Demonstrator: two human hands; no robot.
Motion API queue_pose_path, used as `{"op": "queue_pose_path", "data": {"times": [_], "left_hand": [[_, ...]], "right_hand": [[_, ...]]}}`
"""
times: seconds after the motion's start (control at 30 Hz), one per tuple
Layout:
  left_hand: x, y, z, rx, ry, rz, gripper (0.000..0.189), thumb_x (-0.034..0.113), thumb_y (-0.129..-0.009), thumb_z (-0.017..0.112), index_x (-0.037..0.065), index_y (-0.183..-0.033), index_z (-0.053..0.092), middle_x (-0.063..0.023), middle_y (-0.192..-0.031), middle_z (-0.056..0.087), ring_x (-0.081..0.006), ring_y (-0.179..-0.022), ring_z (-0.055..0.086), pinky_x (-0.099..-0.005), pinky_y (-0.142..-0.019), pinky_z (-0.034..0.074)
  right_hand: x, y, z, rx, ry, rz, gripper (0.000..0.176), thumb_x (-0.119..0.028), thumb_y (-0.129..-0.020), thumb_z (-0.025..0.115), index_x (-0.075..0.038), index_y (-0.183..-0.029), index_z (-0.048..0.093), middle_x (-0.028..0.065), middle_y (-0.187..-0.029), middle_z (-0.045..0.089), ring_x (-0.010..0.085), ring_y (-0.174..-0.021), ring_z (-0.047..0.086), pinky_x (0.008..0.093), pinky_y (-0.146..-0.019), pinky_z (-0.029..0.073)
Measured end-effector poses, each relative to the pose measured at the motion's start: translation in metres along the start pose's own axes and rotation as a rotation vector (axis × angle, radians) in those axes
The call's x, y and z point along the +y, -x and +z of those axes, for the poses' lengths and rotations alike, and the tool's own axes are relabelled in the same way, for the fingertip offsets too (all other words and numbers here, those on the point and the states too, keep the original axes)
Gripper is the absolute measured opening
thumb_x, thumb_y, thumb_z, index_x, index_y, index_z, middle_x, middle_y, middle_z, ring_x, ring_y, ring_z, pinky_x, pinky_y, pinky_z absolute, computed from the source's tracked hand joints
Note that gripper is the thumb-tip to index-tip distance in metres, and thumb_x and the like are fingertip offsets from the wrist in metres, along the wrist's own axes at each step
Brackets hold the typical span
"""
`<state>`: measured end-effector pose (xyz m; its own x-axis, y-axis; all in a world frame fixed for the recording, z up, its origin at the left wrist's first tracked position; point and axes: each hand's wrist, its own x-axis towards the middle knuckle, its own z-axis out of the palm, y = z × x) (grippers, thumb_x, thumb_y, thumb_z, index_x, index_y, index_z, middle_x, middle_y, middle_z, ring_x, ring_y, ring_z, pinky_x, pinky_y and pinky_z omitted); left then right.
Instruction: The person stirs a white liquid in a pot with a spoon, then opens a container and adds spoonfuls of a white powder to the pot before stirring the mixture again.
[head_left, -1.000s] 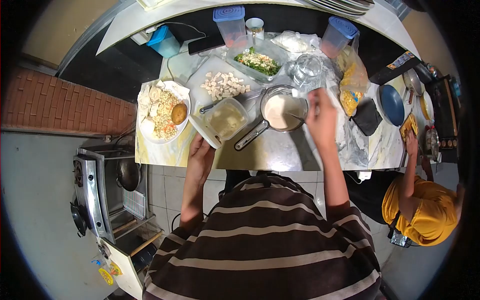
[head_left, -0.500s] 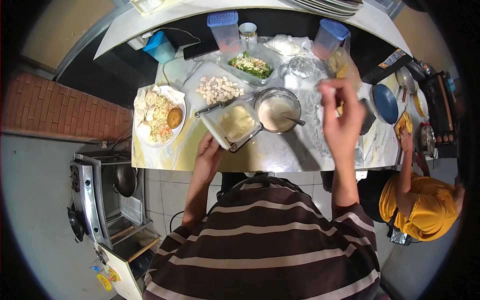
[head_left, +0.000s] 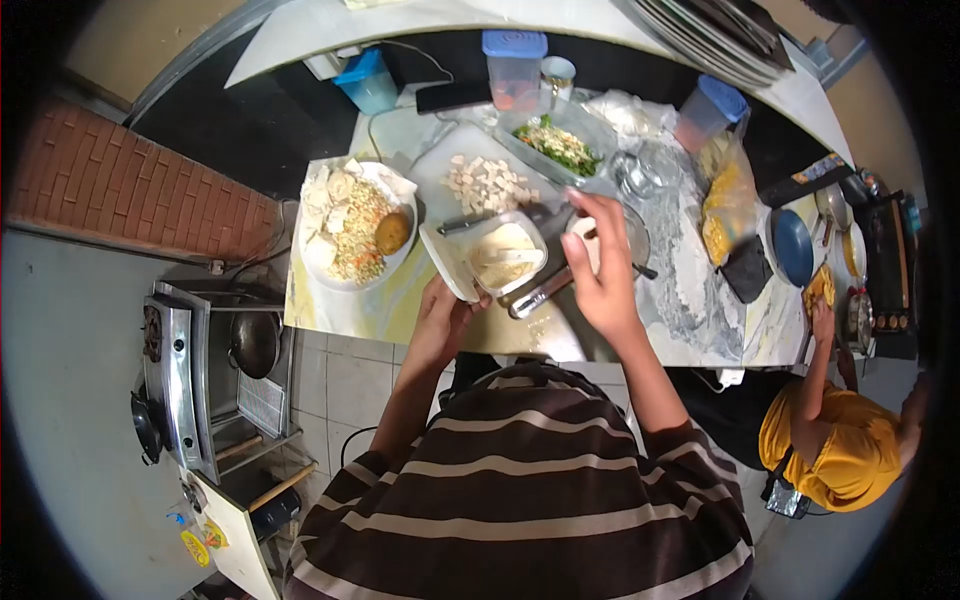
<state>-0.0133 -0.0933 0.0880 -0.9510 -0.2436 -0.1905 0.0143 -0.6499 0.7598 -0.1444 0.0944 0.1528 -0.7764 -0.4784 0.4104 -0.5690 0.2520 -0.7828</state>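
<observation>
My left hand (head_left: pixel 447 318) is closed round the near left side of a small square plastic tub (head_left: pixel 541 262) with pale creamy contents. The tub's hinged lid (head_left: pixel 447 262) hangs open on the left. My right hand (head_left: pixel 608 295) is over the near side of a saucepan (head_left: pixel 640 232), thumb and fingers apart, with nothing visible in them. It partly hides the pan and the pale liquid inside. A spoon handle (head_left: pixel 646 272) sticks out to the right. The pan's handle (head_left: pixel 535 302) points to the near left. Behind the tub, a knife (head_left: pixel 458 229) lies by pale diced cubes (head_left: pixel 490 186).
A plate (head_left: pixel 311 262) of chopped food stands left. Behind are a dish of greens (head_left: pixel 555 148), lidded containers (head_left: pixel 514 78) and a glass bowl (head_left: pixel 636 178). At right are a yellow bag (head_left: pixel 718 213), a blue pan (head_left: pixel 793 247) and a person in yellow (head_left: pixel 835 440).
My right hand has moved left from the right side of the counter to over the saucepan, and its fingers have spread. My left hand still holds the tub. The camera view has shifted.
</observation>
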Motion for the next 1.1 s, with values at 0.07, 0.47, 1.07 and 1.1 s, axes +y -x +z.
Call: {"op": "queue_pose_path", "data": {"times": [0.07, 0.47, 1.07, 1.1], "left_hand": [[0.010, -0.004, -0.004, 0.045, -0.002, 0.021, 0.025, 0.027, -0.103, 0.050, 0.007, -0.115, 0.058, -0.0028, -0.107, 0.063, -0.0116, -0.094, 0.059, -0.0310, -0.084, 0.050], [0.149, -0.094, 0.030, -0.157, 0.086, 0.172, 0.014, 0.027, -0.102, 0.054, 0.013, -0.096, 0.053, 0.0046, -0.084, 0.047, -0.0054, -0.081, 0.049, -0.0303, -0.087, 0.046], [0.208, -0.245, 0.076, -0.199, 0.112, 0.233, 0.013, 0.018, -0.106, 0.042, 0.009, -0.108, 0.050, 0.0003, -0.098, 0.051, -0.0114, -0.084, 0.049, -0.0301, -0.084, 0.046], [0.208, -0.247, 0.078, -0.159, 0.103, 0.235, 0.013, 0.021, -0.106, 0.041, 0.011, -0.106, 0.050, 0.0018, -0.095, 0.049, -0.0093, -0.082, 0.047, -0.0283, -0.082, 0.045]], "right_hand": [[-0.007, -0.001, 0.013, -0.009, -0.166, 0.024, 0.058, -0.024, -0.093, 0.060, -0.003, -0.143, 0.039, 0.0186, -0.130, 0.046, 0.0325, -0.118, 0.051, 0.0386, -0.100, 0.039], [-0.062, -0.097, 0.081, 0.037, -0.511, 0.060, 0.078, -0.021, -0.095, 0.063, -0.005, -0.152, 0.012, 0.0201, -0.150, 0.029, 0.0286, -0.130, 0.043, 0.0400, -0.104, 0.040], [-0.047, -0.284, 0.100, 0.297, -0.282, 0.112, 0.058, -0.030, -0.100, 0.053, -0.009, -0.145, 0.023, 0.0336, -0.124, 0.057, 0.0342, -0.094, 0.070, 0.0375, -0.077, 0.055], [-0.047, -0.287, 0.100, 0.297, -0.280, 0.117, 0.058, -0.030, -0.100, 0.053, -0.009, -0.145, 0.023, 0.0333, -0.124, 0.057, 0.0337, -0.093, 0.070, 0.0373, -0.076, 0.056]]}}
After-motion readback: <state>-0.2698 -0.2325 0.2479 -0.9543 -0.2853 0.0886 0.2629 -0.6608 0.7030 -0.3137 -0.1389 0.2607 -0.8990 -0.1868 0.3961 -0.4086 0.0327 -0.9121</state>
